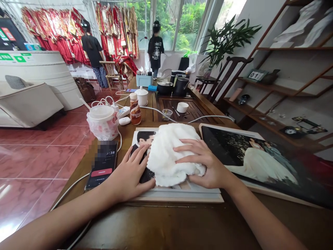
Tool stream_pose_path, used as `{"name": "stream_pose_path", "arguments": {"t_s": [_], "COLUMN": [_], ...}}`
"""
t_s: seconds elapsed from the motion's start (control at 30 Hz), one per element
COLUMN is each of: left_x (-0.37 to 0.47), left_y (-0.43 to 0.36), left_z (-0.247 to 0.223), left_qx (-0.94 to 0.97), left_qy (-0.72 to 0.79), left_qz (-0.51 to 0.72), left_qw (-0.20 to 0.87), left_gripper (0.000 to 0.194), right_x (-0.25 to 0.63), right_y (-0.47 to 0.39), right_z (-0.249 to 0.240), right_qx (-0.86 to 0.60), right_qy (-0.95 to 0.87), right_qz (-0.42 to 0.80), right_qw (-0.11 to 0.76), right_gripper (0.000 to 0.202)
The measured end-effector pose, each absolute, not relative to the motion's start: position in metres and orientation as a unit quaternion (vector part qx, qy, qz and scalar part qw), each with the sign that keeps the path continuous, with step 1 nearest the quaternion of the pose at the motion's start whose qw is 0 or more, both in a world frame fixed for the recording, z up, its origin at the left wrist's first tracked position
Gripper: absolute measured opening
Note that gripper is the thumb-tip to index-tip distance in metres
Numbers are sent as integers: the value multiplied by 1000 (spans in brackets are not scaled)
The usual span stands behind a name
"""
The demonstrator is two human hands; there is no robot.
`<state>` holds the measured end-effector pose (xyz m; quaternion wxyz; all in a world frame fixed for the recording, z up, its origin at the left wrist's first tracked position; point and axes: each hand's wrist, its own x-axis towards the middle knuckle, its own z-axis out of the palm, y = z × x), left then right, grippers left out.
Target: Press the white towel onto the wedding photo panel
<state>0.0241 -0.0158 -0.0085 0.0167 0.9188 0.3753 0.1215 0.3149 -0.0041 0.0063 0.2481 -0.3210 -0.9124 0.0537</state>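
A white fluffy towel (166, 156) lies bunched up on a framed photo (179, 198), covering most of the picture. My right hand (208, 162) grips the towel's right side, with the fingers over the top and the thumb low at its edge. On the photo's left part rests my left hand (131, 173), its fingers stretched out beside the towel and its fingertips near the pictured head. A second framed photo (223, 152), showing a couple and a pale gown, lies to the right of my right hand.
A phone (101, 166) with a cable lies left of the photo. Behind it stand a bagged plastic tub (102, 121), a brown drink bottle (135, 109), a white lidded jar (142, 97) and a tea tray (197, 111) with a white cup (182, 107). Two people stand farther back.
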Motion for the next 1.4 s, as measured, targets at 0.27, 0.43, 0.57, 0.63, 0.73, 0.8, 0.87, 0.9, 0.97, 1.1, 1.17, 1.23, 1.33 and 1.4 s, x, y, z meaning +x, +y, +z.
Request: {"name": "stream_pose_path", "arguments": {"t_s": [0.27,0.43,0.57,0.63,0.73,0.8,0.87,0.9,0.97,1.1,1.17,1.23,1.33,1.4], "left_x": [26,25,24,25,25,25,25,25,25,26,26,27,27,27], "left_y": [-16,-16,-15,-15,-15,-15,-14,-14,-14,-15,-15,-15,-15,-15], "left_z": [-9,-8,-9,-11,-13,-13,-12,-11,-10,-10,-11,-11,-11,-11], "left_qx": [917,918,920,917,915,915,917,918,921,918,917,917,918,919], "left_qy": [382,376,373,377,380,378,376,375,372,374,375,375,375,375], "left_qz": [115,125,120,128,136,138,131,125,116,130,134,132,126,124], "left_qw": [14,21,25,25,24,23,22,22,21,24,24,24,23,23], "left_gripper": [69,70,71,70,70,70,70,71,73,69,66,67,69,69], "right_x": [320,318,317,320,322,321,318,316,314,313,314,315,317,316], "right_y": [1,-1,-2,1,4,1,-3,-4,-6,-3,-2,-1,-3,-3], "right_z": [3,4,3,1,0,3,7,9,10,3,0,0,3,3], "right_qx": [-320,-299,-284,-290,-322,-334,-326,-318,-307,-325,-343,-348,-331,-324], "right_qy": [-911,-914,-915,-911,-899,-895,-896,-898,-900,-902,-898,-896,-901,-903], "right_qz": [49,78,96,85,56,64,94,109,125,72,43,45,88,97], "right_qw": [255,263,268,281,291,289,285,284,284,276,273,272,266,263], "right_gripper": [35,35,31,28,25,25,24,24,23,25,27,26,22,22]}}
